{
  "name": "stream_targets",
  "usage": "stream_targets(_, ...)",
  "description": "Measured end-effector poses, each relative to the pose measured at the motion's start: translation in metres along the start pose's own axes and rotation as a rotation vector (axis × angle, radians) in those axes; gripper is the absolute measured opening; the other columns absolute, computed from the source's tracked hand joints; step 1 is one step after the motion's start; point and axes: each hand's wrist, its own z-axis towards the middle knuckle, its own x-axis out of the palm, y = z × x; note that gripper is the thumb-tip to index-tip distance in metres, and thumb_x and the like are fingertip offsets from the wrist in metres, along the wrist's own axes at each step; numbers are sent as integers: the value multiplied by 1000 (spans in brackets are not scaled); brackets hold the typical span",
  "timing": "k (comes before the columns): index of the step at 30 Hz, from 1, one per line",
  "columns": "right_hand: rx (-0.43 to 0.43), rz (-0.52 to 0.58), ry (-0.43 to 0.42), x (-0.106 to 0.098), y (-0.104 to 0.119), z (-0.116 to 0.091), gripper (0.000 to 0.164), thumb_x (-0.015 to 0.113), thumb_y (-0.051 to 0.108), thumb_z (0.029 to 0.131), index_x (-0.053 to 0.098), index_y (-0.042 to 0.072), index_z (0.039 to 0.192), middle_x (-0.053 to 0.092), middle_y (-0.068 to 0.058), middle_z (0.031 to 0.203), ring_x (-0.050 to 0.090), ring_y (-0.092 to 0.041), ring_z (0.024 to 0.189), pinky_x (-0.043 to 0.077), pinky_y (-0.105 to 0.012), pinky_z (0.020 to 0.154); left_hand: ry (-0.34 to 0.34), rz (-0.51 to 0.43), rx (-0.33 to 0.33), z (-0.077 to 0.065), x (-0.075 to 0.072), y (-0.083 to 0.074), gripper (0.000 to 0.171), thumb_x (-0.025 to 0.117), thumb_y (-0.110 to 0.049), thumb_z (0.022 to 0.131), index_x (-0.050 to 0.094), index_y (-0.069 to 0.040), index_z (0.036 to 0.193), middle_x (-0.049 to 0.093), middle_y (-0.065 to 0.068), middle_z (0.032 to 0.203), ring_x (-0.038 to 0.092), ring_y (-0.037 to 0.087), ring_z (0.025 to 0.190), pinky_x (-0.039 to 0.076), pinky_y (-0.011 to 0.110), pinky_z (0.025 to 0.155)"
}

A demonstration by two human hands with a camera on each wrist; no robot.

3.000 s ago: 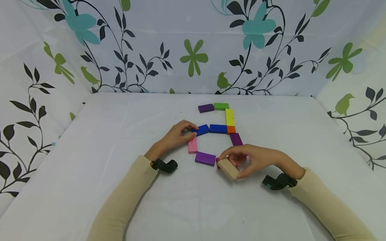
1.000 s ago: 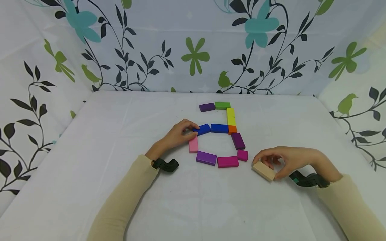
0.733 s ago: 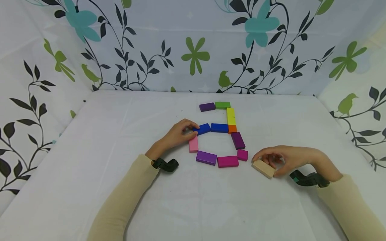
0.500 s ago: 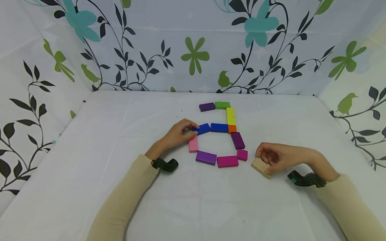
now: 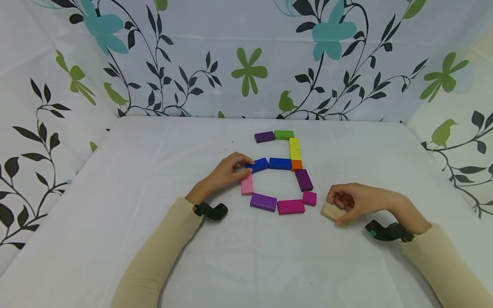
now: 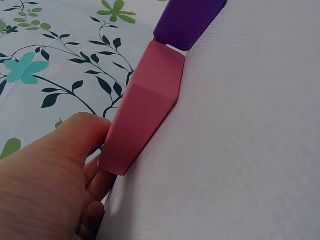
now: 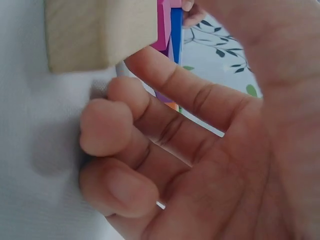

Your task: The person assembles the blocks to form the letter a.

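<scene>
At the left corner of a block outline, my left hand [image 5: 225, 173] pinches the end of a blue block [image 5: 260, 165] between thumb and fingers. The pink block [image 5: 247, 185] stands just below the thumb; in the left wrist view this pink block [image 6: 145, 107] hides the blue one. To the right of the outline, my right hand [image 5: 363, 199] holds a plain wooden block [image 5: 330, 212] low at the table, thumb across its near end and index finger at the far end. In the right wrist view the index fingertip meets the wooden block [image 7: 80, 35]; the other fingers curl beside it.
A second blue block [image 5: 280, 164], an orange [image 5: 296, 165], dark purple [image 5: 304, 180], small magenta [image 5: 310, 198], long magenta [image 5: 291, 207] and purple block [image 5: 263, 202] continue the outline. Yellow [image 5: 294, 148], green [image 5: 284, 135] and another dark purple block [image 5: 264, 137] lie beyond. Patterned cloth [image 5: 185, 55] hangs behind.
My right hand has carried the wooden block rightward, away from the magenta blocks, and then shifted its fingers on it near the table. My left hand stays at the blue block.
</scene>
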Motion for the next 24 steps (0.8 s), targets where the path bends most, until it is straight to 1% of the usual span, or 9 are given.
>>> stream_targets(9,-7,-54,-26,-2,-1,0,31,79,16,82,59,10,106,55,-3,80,52,-17,70,42,-23,57,2,-15,-10,-1,0,-1,26,64,-13,94,63,-6,119,58,11,120,54,24,112,41,41,99)
stream_targets(16,-23,-109,-93,-1,-3,2,30,77,13,83,61,10,108,56,1,82,53,-16,69,45,-22,58,-2,-10,-4,-1,0,0,26,64,-13,94,63,-6,119,57,11,120,54,24,112,41,42,100)
stream_targets(20,-44,-152,-136,0,-7,3,30,77,12,83,61,10,109,56,3,82,53,-12,67,45,-21,57,4,-5,-12,-1,0,0,26,64,-14,94,63,-6,120,57,11,120,54,24,112,40,42,101)
stream_targets(24,-55,-170,-156,1,-11,4,30,78,12,83,62,12,108,55,5,81,52,-9,66,45,-21,56,5,-4,-15,-1,0,0,26,63,-14,95,63,-7,120,57,10,121,53,24,113,40,42,101)
